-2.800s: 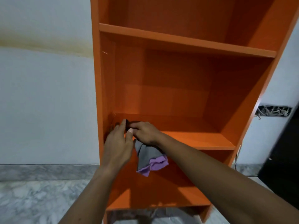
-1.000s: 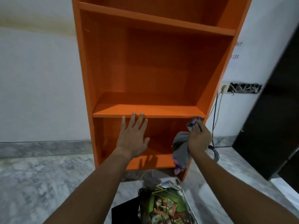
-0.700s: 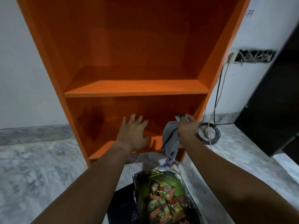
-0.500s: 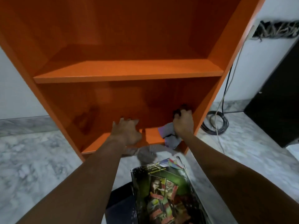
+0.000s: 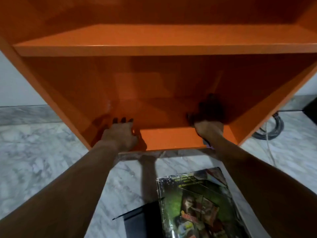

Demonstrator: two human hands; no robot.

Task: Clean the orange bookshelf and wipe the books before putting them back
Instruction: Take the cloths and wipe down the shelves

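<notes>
The orange bookshelf (image 5: 171, 48) fills the view, and its shelves are bare. Both my hands are inside the lowest compartment. My left hand (image 5: 120, 134) rests flat on the bottom board (image 5: 169, 138) at the left, fingers stretched toward the back. My right hand (image 5: 208, 129) presses down at the right end of that board, gripping the grey and purple cloth (image 5: 208, 145). Only a small corner of the cloth shows under my wrist. A stack of books (image 5: 197, 203) with a green, dark cover lies on the floor in front of the shelf.
A black flat book or folder (image 5: 137, 224) lies left of the stack on the marble floor (image 5: 42, 160). A coiled black cable (image 5: 272, 127) and a white cord lie right of the shelf. A dark piece of furniture (image 5: 312, 107) stands at the far right.
My view dropped from the middle shelf to the lowest compartment. Both hands went down with it and now lie on the bottom board, the right one taking the cloth deeper inside.
</notes>
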